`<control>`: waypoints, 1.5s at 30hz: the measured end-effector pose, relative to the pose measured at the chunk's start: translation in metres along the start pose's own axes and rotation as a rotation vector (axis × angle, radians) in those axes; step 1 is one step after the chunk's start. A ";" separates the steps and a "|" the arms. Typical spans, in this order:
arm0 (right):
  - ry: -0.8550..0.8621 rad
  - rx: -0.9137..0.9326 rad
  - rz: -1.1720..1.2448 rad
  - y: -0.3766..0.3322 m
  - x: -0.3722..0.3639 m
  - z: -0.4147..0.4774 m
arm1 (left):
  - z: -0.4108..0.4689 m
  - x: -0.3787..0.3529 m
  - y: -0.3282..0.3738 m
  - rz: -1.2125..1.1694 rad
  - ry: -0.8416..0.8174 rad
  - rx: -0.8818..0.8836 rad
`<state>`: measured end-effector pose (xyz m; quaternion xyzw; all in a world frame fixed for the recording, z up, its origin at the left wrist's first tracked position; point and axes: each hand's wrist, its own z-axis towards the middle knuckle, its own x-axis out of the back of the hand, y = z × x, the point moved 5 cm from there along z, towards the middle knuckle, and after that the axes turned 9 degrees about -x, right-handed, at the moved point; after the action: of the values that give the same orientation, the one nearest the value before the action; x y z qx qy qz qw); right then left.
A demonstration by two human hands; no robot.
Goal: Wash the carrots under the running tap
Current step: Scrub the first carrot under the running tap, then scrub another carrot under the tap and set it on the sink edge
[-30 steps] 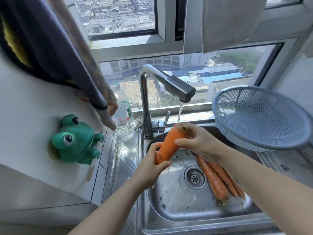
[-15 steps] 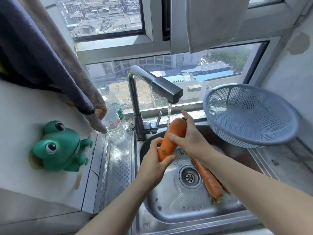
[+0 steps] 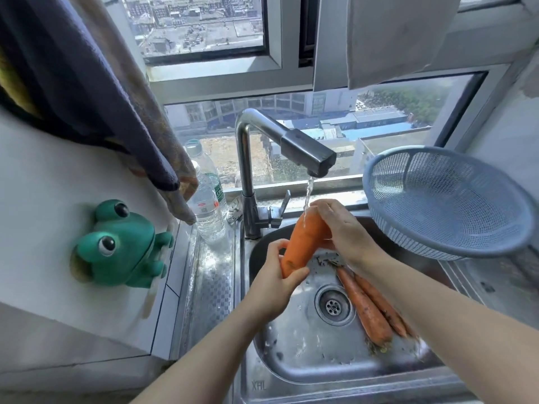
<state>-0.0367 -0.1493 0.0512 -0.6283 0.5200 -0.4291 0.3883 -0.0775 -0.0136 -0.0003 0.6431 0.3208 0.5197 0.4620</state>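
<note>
A thick orange carrot [image 3: 303,243] stands tilted over the steel sink [image 3: 306,365], its top under the thin stream from the tap [image 3: 306,157]. My left hand [image 3: 275,282] grips its lower end. My right hand [image 3: 345,231] is wrapped round its upper end, where the water lands. Two dirty carrots [image 3: 372,309] lie side by side on the sink floor to the right of the drain [image 3: 333,305], partly under my right forearm.
A blue plastic colander [image 3: 446,199] leans at the sink's right rim. A water bottle [image 3: 207,205] stands left of the tap. A green frog holder [image 3: 122,246] sticks to the left wall, and towels hang above it. Dirt specks lie in the sink.
My right hand has slid up the carrot to its top end, and the carrot now stands steeper under the stream. My left hand keeps its grip on the lower end.
</note>
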 end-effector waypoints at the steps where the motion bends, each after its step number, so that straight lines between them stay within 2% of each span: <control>1: -0.049 -0.015 -0.045 -0.001 0.005 -0.001 | 0.002 0.000 0.000 -0.015 -0.007 0.002; 3: -0.085 -0.001 -0.303 -0.004 0.019 -0.003 | 0.007 -0.001 -0.002 -0.037 -0.032 0.007; 5: -0.040 0.041 -0.541 -0.013 0.032 -0.008 | 0.013 -0.005 -0.002 -0.052 -0.079 -0.003; 7: 0.050 0.116 -0.663 -0.025 0.041 -0.016 | 0.018 -0.013 -0.002 -0.037 -0.138 0.007; 9: 0.201 0.190 -0.791 -0.032 0.049 -0.024 | 0.022 -0.020 -0.009 0.049 -0.205 0.093; 11: 0.294 0.247 -0.939 -0.030 0.055 -0.032 | 0.022 -0.029 -0.025 0.207 -0.342 0.234; 14: 0.225 0.211 -1.133 -0.004 0.060 -0.035 | 0.012 -0.046 -0.039 0.413 -0.608 0.331; 16: 0.222 0.181 -1.112 0.013 0.066 -0.037 | 0.010 -0.055 -0.039 0.447 -0.657 0.319; 24: 0.212 0.128 -0.979 0.041 0.063 -0.036 | 0.002 -0.049 -0.045 0.406 -0.626 0.397; 27: 0.168 0.103 -0.925 0.039 0.054 -0.034 | -0.005 -0.042 -0.040 0.304 -0.551 0.352; 32: 0.067 0.126 -0.807 0.020 0.023 -0.048 | -0.023 -0.027 -0.005 0.114 -0.426 0.065; 34: 0.025 0.192 -0.790 0.008 0.001 -0.056 | -0.032 -0.015 0.001 -0.029 -0.314 0.029; 39: -0.095 0.316 -0.638 -0.005 -0.058 -0.058 | -0.056 0.036 -0.012 -0.088 0.009 0.029; 42: -0.227 0.226 -0.578 0.007 -0.091 -0.051 | -0.065 0.061 -0.027 0.039 0.167 0.073; 45: -0.297 0.156 -0.640 0.025 -0.110 -0.040 | -0.064 0.075 -0.050 0.183 0.304 0.228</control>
<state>-0.0923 -0.0461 0.0260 -0.7833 0.2005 -0.4714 0.3521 -0.1165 0.0886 -0.0168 0.6320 0.3836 0.6108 0.2833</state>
